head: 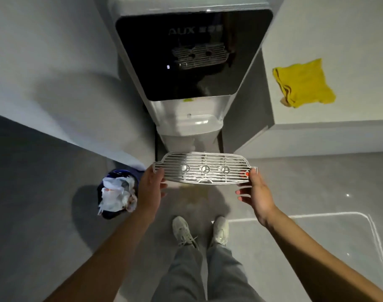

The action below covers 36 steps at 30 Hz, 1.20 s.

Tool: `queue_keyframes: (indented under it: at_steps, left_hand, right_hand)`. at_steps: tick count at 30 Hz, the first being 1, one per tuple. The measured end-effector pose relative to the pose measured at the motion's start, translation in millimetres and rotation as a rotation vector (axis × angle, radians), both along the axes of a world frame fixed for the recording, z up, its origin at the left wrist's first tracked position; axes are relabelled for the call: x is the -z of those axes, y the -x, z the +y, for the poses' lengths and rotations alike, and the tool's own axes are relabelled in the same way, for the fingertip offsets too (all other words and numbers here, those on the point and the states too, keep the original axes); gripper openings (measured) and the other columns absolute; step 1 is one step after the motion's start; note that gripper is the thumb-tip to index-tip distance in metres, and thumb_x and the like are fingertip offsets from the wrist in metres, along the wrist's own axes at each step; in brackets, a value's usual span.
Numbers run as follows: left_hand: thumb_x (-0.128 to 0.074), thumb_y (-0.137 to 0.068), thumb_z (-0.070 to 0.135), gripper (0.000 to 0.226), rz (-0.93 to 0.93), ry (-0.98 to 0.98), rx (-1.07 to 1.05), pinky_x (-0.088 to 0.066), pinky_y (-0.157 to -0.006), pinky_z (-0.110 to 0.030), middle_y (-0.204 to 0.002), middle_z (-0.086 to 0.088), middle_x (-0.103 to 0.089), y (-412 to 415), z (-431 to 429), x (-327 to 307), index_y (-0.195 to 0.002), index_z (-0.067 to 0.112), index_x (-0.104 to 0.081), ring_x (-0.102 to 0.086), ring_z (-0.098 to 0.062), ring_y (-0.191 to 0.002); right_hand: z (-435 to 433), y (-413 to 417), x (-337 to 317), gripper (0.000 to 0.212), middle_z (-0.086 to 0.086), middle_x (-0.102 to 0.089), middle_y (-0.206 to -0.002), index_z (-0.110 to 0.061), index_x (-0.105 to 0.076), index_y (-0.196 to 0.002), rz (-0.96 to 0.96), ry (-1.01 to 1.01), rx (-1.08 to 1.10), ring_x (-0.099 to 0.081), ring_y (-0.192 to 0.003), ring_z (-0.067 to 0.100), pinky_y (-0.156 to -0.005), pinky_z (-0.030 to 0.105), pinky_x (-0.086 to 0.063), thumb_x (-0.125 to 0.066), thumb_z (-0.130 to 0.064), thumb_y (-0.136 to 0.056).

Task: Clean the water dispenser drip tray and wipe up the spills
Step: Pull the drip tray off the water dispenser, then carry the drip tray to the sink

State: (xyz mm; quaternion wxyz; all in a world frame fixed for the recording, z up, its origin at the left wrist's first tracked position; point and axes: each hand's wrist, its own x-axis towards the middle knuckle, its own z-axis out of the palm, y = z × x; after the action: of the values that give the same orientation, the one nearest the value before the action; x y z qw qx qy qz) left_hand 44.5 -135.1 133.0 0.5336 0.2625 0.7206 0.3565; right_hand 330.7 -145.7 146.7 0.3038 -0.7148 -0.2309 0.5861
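A white slotted drip tray grille [204, 167] is held flat in the air in front of the water dispenser [192, 62], lifted off its base. My left hand [150, 188] grips the grille's left end and my right hand [255, 190] grips its right end. Below the black front panel, the dispenser's white tray recess [189, 123] sits uncovered. A crumpled yellow cloth [304, 83] lies on the white counter [338, 29] to the right, away from both hands. A faint yellowish patch [195, 190] shows on the floor under the grille.
A dark bin [118, 192] stuffed with white plastic bags stands on the floor at my left, close to my left forearm. A white wall runs along the left. My two feet [199, 229] stand on the grey floor just behind the dispenser base.
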Motion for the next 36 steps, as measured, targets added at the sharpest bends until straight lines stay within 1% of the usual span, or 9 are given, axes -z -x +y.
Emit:
queue_keyframes:
  at_steps: [3, 6, 11, 15, 18, 22, 26, 30, 36]
  left_hand:
    - [-0.051, -0.106, 0.020, 0.028, -0.006, -0.040, 0.035, -0.046, -0.049, -0.016, -0.096, -0.016, -0.065, -12, -32, -36, -0.125, 0.002, -0.060, -0.061, -0.013, -0.067]
    - [-0.052, -0.106, 0.021, 0.021, -0.012, -0.029, 0.081, -0.048, -0.048, -0.015, -0.092, -0.009, -0.067, -30, -61, -69, -0.121, 0.010, -0.062, -0.064, -0.008, -0.065]
    - [-0.056, -0.104, 0.022, 0.010, -0.055, -0.077, 0.184, -0.050, -0.054, -0.025, -0.080, 0.002, -0.069, -73, -96, -109, -0.107, 0.022, -0.066, -0.065, -0.013, -0.068]
    - [-0.058, -0.104, 0.025, 0.011, -0.027, -0.109, 0.285, -0.050, -0.052, -0.024, -0.082, -0.004, -0.070, -121, -106, -122, -0.106, 0.022, -0.068, -0.066, -0.012, -0.067]
    - [-0.060, -0.102, 0.030, 0.015, -0.022, -0.143, 0.358, -0.051, -0.052, -0.021, -0.083, 0.000, -0.073, -167, -114, -128, -0.111, 0.022, -0.070, -0.067, -0.007, -0.066]
    - [-0.060, -0.102, 0.031, 0.017, -0.042, -0.155, 0.451, -0.053, -0.061, -0.029, -0.086, -0.003, -0.074, -237, -128, -138, -0.110, 0.021, -0.071, -0.068, -0.017, -0.074]
    - [-0.057, -0.103, 0.026, 0.014, -0.114, -0.150, 0.508, -0.047, -0.048, -0.017, -0.067, 0.008, -0.069, -318, -144, -145, -0.099, 0.020, -0.068, -0.064, -0.006, -0.058]
    - [-0.060, -0.101, 0.024, 0.008, -0.140, -0.115, 0.560, -0.041, -0.056, -0.027, -0.073, -0.001, -0.062, -398, -150, -145, -0.095, 0.019, -0.063, -0.057, -0.014, -0.061]
    - [-0.062, -0.100, 0.030, 0.011, -0.185, -0.107, 0.747, -0.038, -0.052, -0.024, -0.075, -0.002, -0.058, -511, -151, -140, -0.089, 0.026, -0.061, -0.052, -0.013, -0.059]
  right_hand:
    - [-48, -18, -32, 0.041, 0.011, -0.066, -0.098, -0.020, -0.059, -0.117, 0.014, -0.017, 0.040, -0.059, -0.077, 0.024, -0.067, 0.037, -0.052, -0.029, -0.048, -0.110]
    - [-94, -37, -56, 0.039, 0.012, -0.065, -0.096, -0.024, -0.061, -0.111, 0.032, -0.020, 0.104, -0.059, -0.075, 0.024, -0.064, 0.035, -0.051, -0.032, -0.048, -0.110]
    - [-162, -73, -86, 0.037, 0.009, -0.065, -0.093, -0.023, -0.063, -0.110, 0.038, -0.044, 0.260, -0.060, -0.070, 0.020, -0.062, 0.033, -0.052, -0.035, -0.048, -0.109]
    - [-208, -114, -100, 0.041, 0.012, -0.067, -0.093, -0.015, -0.063, -0.114, 0.032, -0.061, 0.383, -0.060, -0.067, 0.019, -0.061, 0.033, -0.052, -0.038, -0.047, -0.109]
    - [-240, -152, -107, 0.040, 0.011, -0.070, -0.094, -0.019, -0.064, -0.113, 0.020, -0.081, 0.442, -0.060, -0.072, 0.020, -0.068, 0.037, -0.051, -0.039, -0.050, -0.107]
    - [-275, -208, -122, 0.034, 0.007, -0.068, -0.085, -0.021, -0.064, -0.105, 0.023, -0.133, 0.537, -0.059, -0.069, 0.018, -0.064, 0.034, -0.051, -0.044, -0.048, -0.105]
    - [-310, -268, -138, 0.039, 0.006, -0.069, -0.082, -0.022, -0.066, -0.101, -0.029, -0.167, 0.586, -0.063, -0.065, 0.015, -0.063, 0.034, -0.051, -0.046, -0.055, -0.095]
    - [-343, -328, -142, 0.033, 0.017, -0.073, -0.095, -0.026, -0.066, -0.100, -0.080, -0.159, 0.668, -0.066, -0.068, 0.019, -0.067, 0.038, -0.053, -0.043, -0.049, -0.105]
    - [-374, -411, -137, 0.033, 0.010, -0.076, -0.093, -0.032, -0.067, -0.098, -0.117, -0.109, 0.833, -0.069, -0.071, 0.019, -0.068, 0.038, -0.057, -0.041, -0.052, -0.105]
